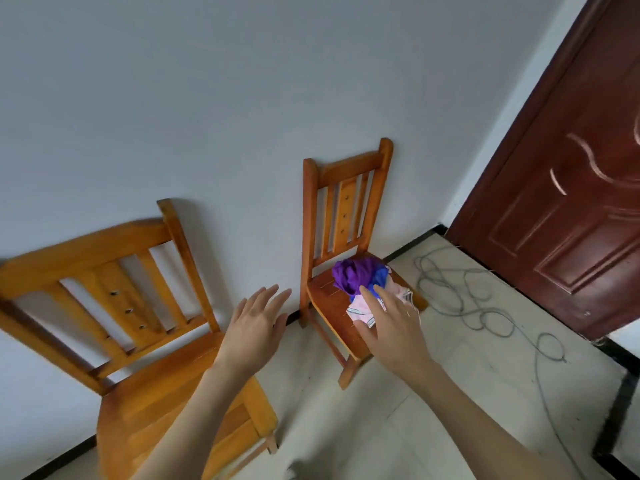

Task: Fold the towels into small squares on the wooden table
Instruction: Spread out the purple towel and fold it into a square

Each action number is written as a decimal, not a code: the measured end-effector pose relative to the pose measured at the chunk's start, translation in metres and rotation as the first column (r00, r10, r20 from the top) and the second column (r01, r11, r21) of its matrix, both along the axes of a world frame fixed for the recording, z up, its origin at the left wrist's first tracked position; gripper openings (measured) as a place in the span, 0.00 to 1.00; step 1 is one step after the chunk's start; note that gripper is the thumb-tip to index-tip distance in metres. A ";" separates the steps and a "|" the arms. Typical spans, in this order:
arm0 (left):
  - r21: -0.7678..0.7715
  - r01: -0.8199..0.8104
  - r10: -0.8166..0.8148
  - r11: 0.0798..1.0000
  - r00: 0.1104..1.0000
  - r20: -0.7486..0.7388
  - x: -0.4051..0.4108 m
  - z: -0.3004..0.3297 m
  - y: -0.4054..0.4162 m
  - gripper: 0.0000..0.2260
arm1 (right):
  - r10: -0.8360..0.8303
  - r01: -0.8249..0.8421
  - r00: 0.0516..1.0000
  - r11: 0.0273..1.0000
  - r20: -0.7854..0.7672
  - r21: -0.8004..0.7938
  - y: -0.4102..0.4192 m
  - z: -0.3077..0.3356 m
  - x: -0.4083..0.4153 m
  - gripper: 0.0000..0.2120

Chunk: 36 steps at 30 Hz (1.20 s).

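Soft, even daylight with no visible source; the wall (173, 98) grades from grey to brighter near the door (571, 202). Shadows are faint. Wide-angle distortion bends the near chair (104, 289) and tilts verticals. Slight motion blur softens the whole frame.
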<state>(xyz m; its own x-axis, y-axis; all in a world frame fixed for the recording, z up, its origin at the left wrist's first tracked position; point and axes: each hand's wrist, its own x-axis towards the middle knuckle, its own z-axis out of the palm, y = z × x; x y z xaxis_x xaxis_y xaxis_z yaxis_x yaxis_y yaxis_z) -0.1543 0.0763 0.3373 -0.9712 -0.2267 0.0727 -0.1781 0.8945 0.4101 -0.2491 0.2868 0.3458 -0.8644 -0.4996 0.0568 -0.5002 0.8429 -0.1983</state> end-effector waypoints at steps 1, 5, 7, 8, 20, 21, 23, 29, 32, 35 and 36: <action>0.001 0.019 -0.019 1.000 1.000 0.017 -0.021 0.000 0.001 0.21 | -0.026 0.026 0.999 0.999 0.024 0.020 0.002 -0.001 -0.016 0.27; 0.013 0.118 -0.119 0.993 0.988 0.096 -0.097 -0.005 0.012 0.21 | -0.086 0.086 0.996 0.996 0.029 -0.006 0.019 -0.014 -0.074 0.27; 0.013 0.169 -0.169 0.986 0.976 0.141 -0.119 -0.012 0.018 0.21 | -0.115 0.113 0.991 0.993 0.071 0.026 0.024 -0.018 -0.089 0.28; 0.018 0.188 -0.189 0.982 0.969 0.161 -0.134 -0.020 0.020 0.21 | -0.135 0.131 0.986 0.990 0.102 0.047 0.026 -0.023 -0.102 0.28; 0.103 0.078 -0.116 0.992 0.885 0.450 -0.294 -0.124 0.046 0.21 | -0.013 -0.044 0.940 0.986 0.340 0.159 0.035 -0.118 -0.285 0.28; 0.106 0.042 -0.087 0.994 0.876 0.475 -0.306 -0.134 0.050 0.21 | 0.011 -0.076 0.933 0.983 0.359 0.169 0.035 -0.128 -0.299 0.28; 0.121 -0.021 -0.047 0.992 0.844 0.534 -0.328 -0.155 0.057 0.20 | 0.064 -0.143 0.918 0.974 0.392 0.175 0.035 -0.149 -0.326 0.28; 0.184 -0.126 -0.015 0.975 0.785 0.619 -0.369 -0.225 0.068 0.20 | 0.088 -0.191 0.852 0.970 0.517 0.149 0.021 -0.212 -0.384 0.26; 0.170 -0.124 -0.009 0.978 0.782 0.623 -0.376 -0.255 0.072 0.22 | 0.128 -0.253 0.831 0.954 0.542 0.163 0.010 -0.243 -0.401 0.25; 0.160 -0.110 -0.013 0.981 0.784 0.620 -0.381 -0.286 0.075 0.23 | 0.200 -0.365 0.803 0.909 0.561 0.199 -0.007 -0.273 -0.415 0.24; 0.155 -0.109 -0.012 0.982 0.781 0.625 -0.382 -0.297 0.076 0.23 | 0.224 -0.405 0.795 0.888 0.564 0.218 -0.013 -0.284 -0.419 0.25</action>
